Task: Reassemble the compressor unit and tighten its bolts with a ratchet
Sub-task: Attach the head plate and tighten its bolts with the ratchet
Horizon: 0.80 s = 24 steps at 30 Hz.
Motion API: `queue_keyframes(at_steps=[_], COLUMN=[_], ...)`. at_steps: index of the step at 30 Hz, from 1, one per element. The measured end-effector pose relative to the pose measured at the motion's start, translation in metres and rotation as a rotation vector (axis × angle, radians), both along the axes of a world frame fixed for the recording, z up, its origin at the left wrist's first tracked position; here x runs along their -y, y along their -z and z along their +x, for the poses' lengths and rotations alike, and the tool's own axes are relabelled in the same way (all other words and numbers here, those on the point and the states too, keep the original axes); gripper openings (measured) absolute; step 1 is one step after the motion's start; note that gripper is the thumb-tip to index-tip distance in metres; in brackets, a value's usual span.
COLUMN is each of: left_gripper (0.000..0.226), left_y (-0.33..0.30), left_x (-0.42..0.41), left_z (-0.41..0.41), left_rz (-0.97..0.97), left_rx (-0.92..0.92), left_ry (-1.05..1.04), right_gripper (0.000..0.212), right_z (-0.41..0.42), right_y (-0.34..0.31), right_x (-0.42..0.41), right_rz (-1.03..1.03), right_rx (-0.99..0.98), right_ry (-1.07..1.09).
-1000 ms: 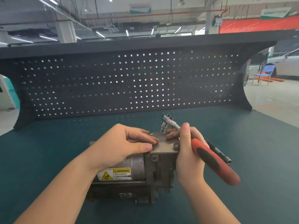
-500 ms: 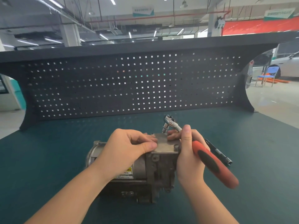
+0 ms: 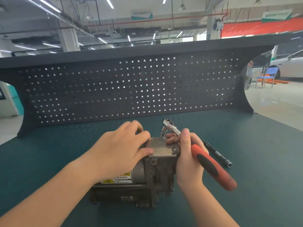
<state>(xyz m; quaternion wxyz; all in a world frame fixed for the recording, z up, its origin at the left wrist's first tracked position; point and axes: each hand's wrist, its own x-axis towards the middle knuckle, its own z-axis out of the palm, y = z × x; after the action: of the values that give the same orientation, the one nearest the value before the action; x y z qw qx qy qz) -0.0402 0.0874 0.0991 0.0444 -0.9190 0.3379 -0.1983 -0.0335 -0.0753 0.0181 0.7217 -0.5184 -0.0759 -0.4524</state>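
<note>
Head | one compressor (image 3: 147, 174) | one ratchet (image 3: 211, 166) gripped by right hand (image 3: 188, 163) | left hand (image 3: 121, 149) spread on top

Long ceiling strip lights (image 3: 107, 2) are flooding the hall with bright, even light, and daylight is washing out the floor (image 3: 275, 102) at the right edge. The hands are casting only soft, faint shadows on the table (image 3: 246, 185), while the left hand (image 3: 121, 149) is smearing slightly with motion blur. The wide lens is bowing the pegboard (image 3: 131, 89) and softening the far corners.
</note>
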Motion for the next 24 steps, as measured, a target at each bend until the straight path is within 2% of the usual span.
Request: queue_keyframes(at_steps=[2, 5, 7, 11, 16, 18, 21, 24], left_gripper=[0.035, 0.028, 0.037, 0.052, 0.055, 0.052, 0.043, 0.032], left_y=[-0.011, -0.017, -0.015, -0.003, 0.005, 0.004, -0.002, -0.009], left_x=[0.002, 0.006, 0.007, 0.009, 0.009, 0.008, 0.006, 0.007], left_z=[0.0, 0.009, 0.017, 0.021, 0.013, 0.01, 0.006, 0.006], left_rz=[0.144, 0.244, 0.169, -0.174, -0.318, -0.293, -0.123, -0.02], left_rx=[0.0, -0.039, -0.14, -0.279, -0.318, -0.293, -0.248, -0.319], left_ry=[0.027, 0.101, 0.141, 0.147, 0.047, 0.026, 0.036, 0.022], right_gripper=[0.042, 0.043, 0.042, 0.04, 0.041, 0.041, 0.04, 0.041], right_z=[0.0, 0.0, 0.0, -0.001, 0.0, 0.001, 0.001, 0.001], right_y=[0.001, 0.001, 0.001, 0.0, 0.001, 0.001, 0.001, 0.002], right_x=[0.0, 0.0, 0.0, -0.001, 0.0, 0.0, 0.0, 0.001], right_rz=[0.0, 0.012, 0.016, 0.012, -0.006, -0.006, -0.011, -0.019], right_rx=[-0.008, -0.012, -0.008, -0.005, -0.015, -0.011, -0.01, -0.018], right_ry=[-0.004, -0.009, -0.007, -0.007, -0.008, -0.01, -0.016, -0.016])
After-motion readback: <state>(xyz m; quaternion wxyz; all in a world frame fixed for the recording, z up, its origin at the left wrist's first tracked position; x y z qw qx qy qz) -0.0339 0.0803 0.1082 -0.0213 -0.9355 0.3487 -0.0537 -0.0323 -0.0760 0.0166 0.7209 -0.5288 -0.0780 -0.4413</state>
